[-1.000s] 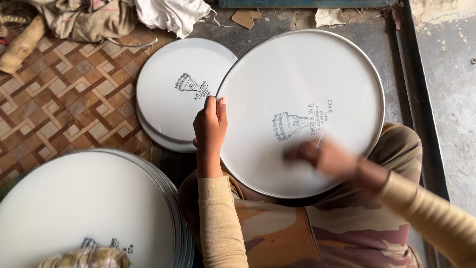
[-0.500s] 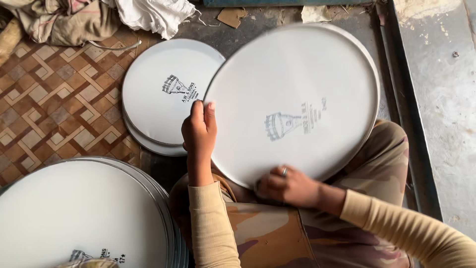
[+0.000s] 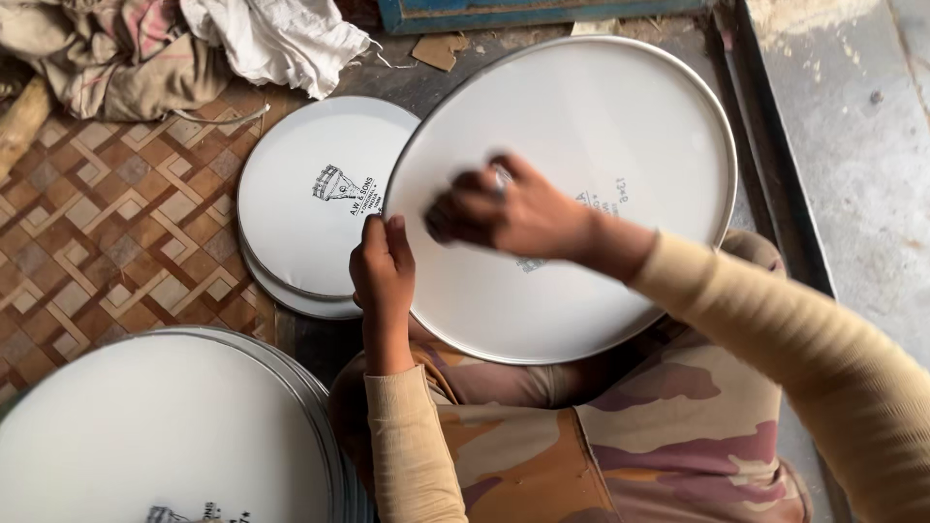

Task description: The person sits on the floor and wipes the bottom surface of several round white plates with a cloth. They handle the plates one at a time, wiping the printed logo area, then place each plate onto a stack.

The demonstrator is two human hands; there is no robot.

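Head view: left hand [image 3: 383, 266] clamps the big drumhead's [image 3: 620, 107] left rim; right hand [image 3: 504, 213], fingers curled together, blurred, rests on its face.

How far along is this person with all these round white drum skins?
Hard to say exactly. In hand: the big drum skin on the lap, its rim gripped by the left hand while the blurred right hand passes over its face. A small pile of smaller skins lies on the patterned floor, and a stack of large skins sits nearer. Which pile is finished, I cannot tell.
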